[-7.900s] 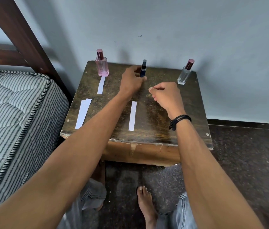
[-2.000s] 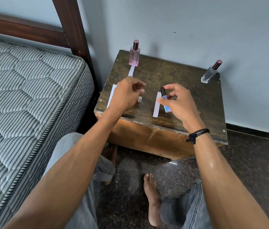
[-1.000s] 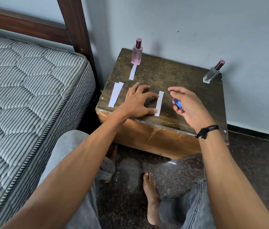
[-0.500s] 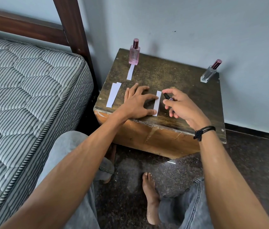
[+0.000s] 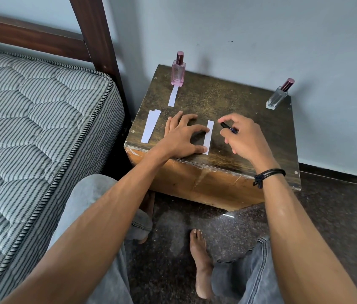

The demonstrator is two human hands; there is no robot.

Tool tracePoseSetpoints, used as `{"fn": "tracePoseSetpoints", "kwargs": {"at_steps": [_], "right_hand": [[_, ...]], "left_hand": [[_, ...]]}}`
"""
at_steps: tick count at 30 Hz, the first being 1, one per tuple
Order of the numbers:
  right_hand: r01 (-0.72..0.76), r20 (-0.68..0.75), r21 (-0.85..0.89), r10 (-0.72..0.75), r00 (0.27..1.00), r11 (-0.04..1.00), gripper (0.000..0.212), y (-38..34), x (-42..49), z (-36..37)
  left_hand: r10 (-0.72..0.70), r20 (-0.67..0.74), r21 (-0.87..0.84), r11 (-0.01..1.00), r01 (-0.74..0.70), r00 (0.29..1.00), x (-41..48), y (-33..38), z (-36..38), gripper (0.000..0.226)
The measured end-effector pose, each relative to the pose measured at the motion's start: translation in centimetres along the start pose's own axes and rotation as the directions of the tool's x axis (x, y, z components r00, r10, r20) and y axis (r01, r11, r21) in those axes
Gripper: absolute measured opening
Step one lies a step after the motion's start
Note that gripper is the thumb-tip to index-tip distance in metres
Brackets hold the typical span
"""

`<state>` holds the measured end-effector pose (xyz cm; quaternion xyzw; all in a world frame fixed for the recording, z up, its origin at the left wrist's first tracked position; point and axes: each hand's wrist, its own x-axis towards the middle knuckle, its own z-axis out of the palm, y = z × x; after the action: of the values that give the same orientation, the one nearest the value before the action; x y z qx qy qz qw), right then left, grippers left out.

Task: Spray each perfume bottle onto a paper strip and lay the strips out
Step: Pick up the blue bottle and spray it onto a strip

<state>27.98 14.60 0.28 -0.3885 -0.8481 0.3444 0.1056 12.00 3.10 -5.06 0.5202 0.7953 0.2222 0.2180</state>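
My right hand grips a small dark blue spray bottle, its black nozzle pointing left at a white paper strip near the front of the wooden side table. My left hand lies spread on the tabletop, index finger and thumb pressing that strip down. A pink perfume bottle stands at the back left with a strip lying in front of it. A clear bottle with a maroon cap stands at the back right. Two overlapping spare strips lie at the left edge.
A striped mattress and dark wooden bed frame sit close on the left of the table. A grey wall runs behind it. My knees and a bare foot are on the dark floor below the table's front edge.
My right hand turned the blue bottle so the nozzle faces the strip, moving slightly up and right. My left hand stays pressed on the strip.
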Motion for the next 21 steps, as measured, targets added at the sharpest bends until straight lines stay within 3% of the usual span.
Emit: {"fn": "tracePoseSetpoints", "kwargs": {"at_steps": [5,12,21], "right_hand": [[0.024,0.004,-0.034,-0.023,1.0,0.999,0.024,0.3,0.2,0.8],[0.068,-0.026,-0.223,-0.076,0.997,0.972,0.025,0.4,0.0,2.0],[0.155,-0.116,-0.222,-0.183,0.976,0.963,0.021,1.3,-0.1,4.1]], "left_hand": [[-0.008,0.013,-0.013,1.0,0.008,1.0,0.0,0.1,-0.1,0.059],[-0.011,0.016,-0.005,1.0,0.011,1.0,0.0,0.1,-0.2,0.061],[-0.028,0.014,-0.007,1.0,0.028,1.0,0.0,0.2,-0.1,0.063]]}}
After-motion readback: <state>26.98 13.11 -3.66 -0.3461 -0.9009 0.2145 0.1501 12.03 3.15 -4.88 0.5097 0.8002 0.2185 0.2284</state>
